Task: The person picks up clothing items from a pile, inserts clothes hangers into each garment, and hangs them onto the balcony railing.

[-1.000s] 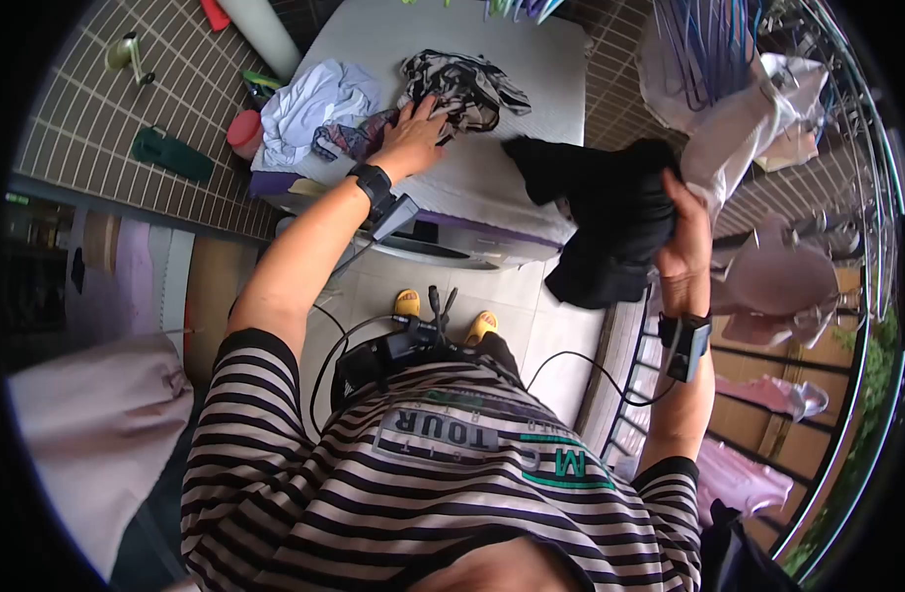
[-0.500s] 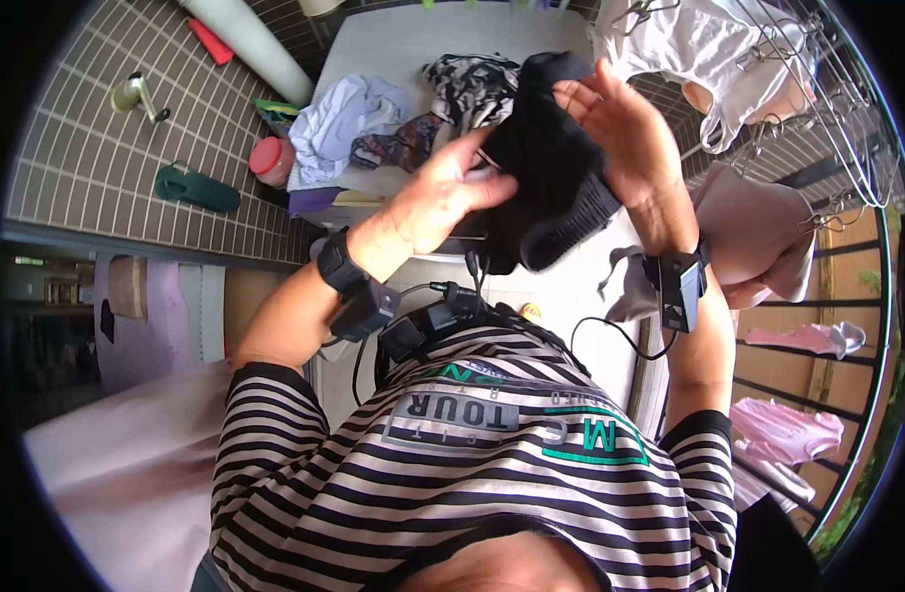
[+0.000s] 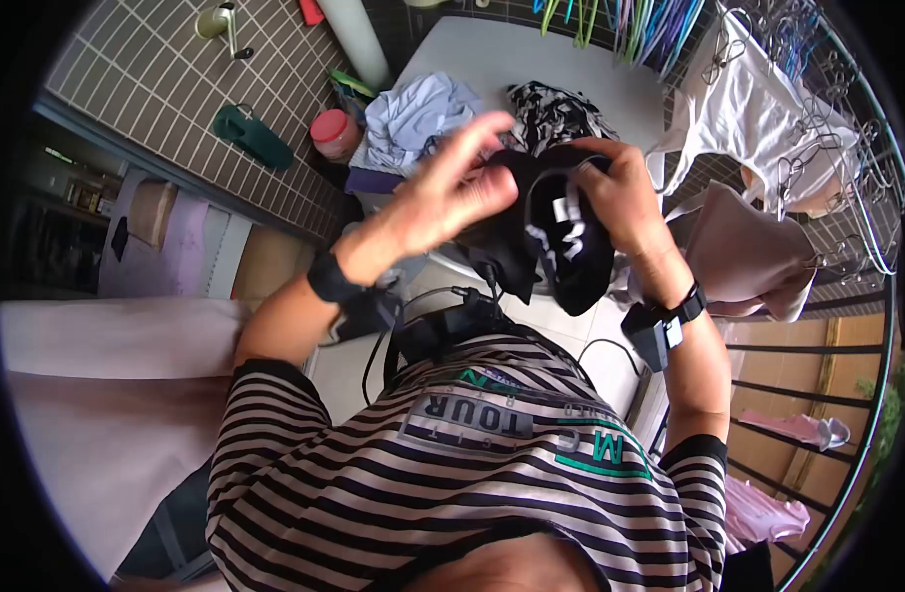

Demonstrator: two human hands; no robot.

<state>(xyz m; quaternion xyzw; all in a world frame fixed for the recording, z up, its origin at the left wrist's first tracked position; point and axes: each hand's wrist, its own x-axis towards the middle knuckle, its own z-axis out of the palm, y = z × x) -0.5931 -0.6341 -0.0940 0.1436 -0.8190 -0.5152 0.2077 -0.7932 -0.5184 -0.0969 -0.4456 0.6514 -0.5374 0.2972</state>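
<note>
A black garment [image 3: 571, 232] with white marks inside its opening hangs between my hands. My right hand [image 3: 620, 192] has its fingers wrapped round the upper edge of the cloth. On the other side, my left hand [image 3: 443, 192] is spread, with its thumb apart from the fingers, beside the cloth; whether it touches the fabric is unclear. Behind them, a light blue garment [image 3: 418, 113] and a black-and-white patterned garment [image 3: 561, 113] lie on the grey covered top [image 3: 512, 54] of an appliance.
White clothing [image 3: 729, 109] and a beige-pink garment [image 3: 744, 242] hang from metal clips at the right. Coloured hangers [image 3: 655, 35] are at the top. A red-lidded container [image 3: 334, 133] stands left of the appliance, near a green holder [image 3: 252, 136] on the tiled wall.
The black garment came from the right to in front of me and now shows its opening. My left hand left the clothes on the appliance, touched the black cloth, then spread beside it.
</note>
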